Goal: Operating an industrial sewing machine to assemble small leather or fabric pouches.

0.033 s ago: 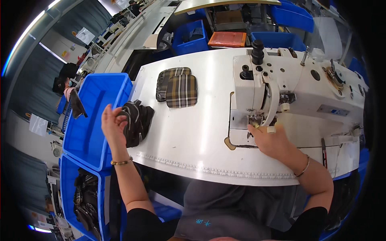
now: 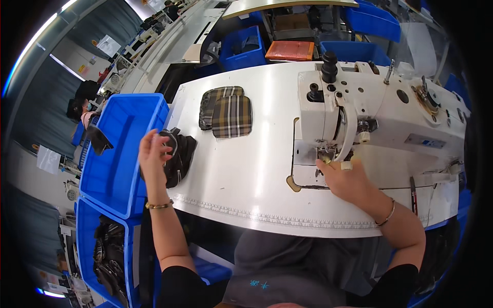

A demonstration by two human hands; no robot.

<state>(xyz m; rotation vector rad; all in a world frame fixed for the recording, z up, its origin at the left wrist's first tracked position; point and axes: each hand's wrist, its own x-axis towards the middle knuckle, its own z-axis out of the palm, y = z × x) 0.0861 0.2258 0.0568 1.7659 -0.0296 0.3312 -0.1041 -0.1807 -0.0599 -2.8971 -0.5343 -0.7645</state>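
My left hand [image 2: 153, 161] is raised beside a heap of dark fabric pieces [image 2: 184, 159] at the table's left edge. Its fingers are apart and loosely curled, with nothing seen in them. To its left, a dark fabric piece [image 2: 97, 139] hangs in mid-air over the blue bin [image 2: 110, 174], touching no hand. My right hand [image 2: 350, 180] is at the needle area of the white sewing machine [image 2: 380, 108], its fingertips by the presser foot. The machine head hides most of these fingers. Two plaid fabric pieces [image 2: 232, 118] with rounded corners lie overlapping on the table.
A second blue bin [image 2: 132, 256] with dark pieces stands nearer on the left. A ruler strip [image 2: 267, 219] runs along the table's front edge. A dark, slim tool [image 2: 413, 195] lies right of my right hand. More blue bins [image 2: 241, 49] stand behind the table.
My left hand has shifted slightly to the right, toward the dark heap. The loose dark piece over the bin has turned and sits a little lower. My right hand has stayed in place.
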